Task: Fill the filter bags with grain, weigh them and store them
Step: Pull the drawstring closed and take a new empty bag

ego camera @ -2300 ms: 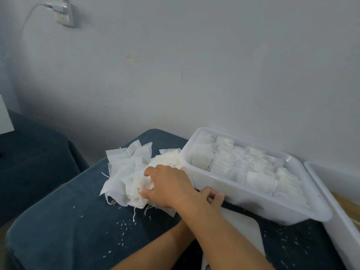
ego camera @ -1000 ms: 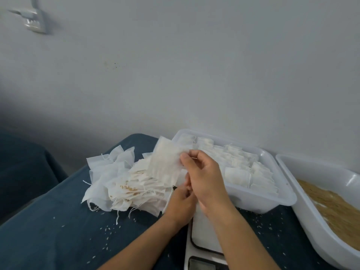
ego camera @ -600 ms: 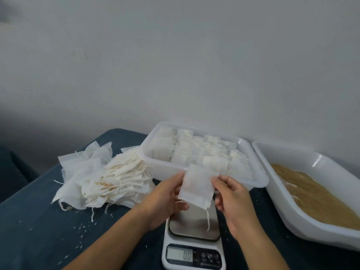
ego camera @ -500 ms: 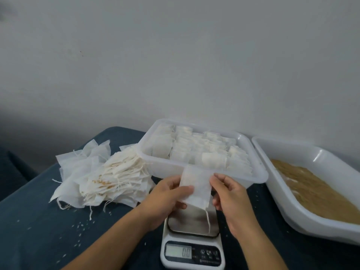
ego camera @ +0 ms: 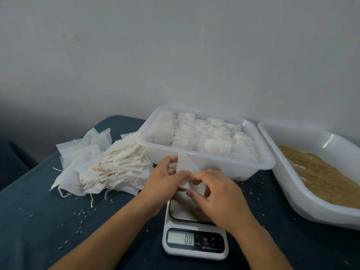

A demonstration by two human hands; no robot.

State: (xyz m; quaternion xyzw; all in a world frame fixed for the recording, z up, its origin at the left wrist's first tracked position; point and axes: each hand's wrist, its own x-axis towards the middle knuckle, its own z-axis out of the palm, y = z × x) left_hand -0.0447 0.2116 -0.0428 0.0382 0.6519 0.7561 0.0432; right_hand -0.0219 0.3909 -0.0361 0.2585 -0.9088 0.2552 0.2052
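Dark blue cloth (ego camera: 39, 221) strewn with grain, pale wall (ego camera: 175, 55) behind; both hands' fingers (ego camera: 171, 175) pinching a filter bag (ego camera: 186, 166)

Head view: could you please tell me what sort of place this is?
Probably a makeshift home packing station, not a factory: a small white digital kitchen scale on a dark blue cloth-covered table, a white plastic tub of brown grain, a plain wall.

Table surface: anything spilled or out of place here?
Yes. Loose grains lie scattered on the dark cloth left of the scale, more speckle the heap of empty filter bags, a few lie beside the grain tub.
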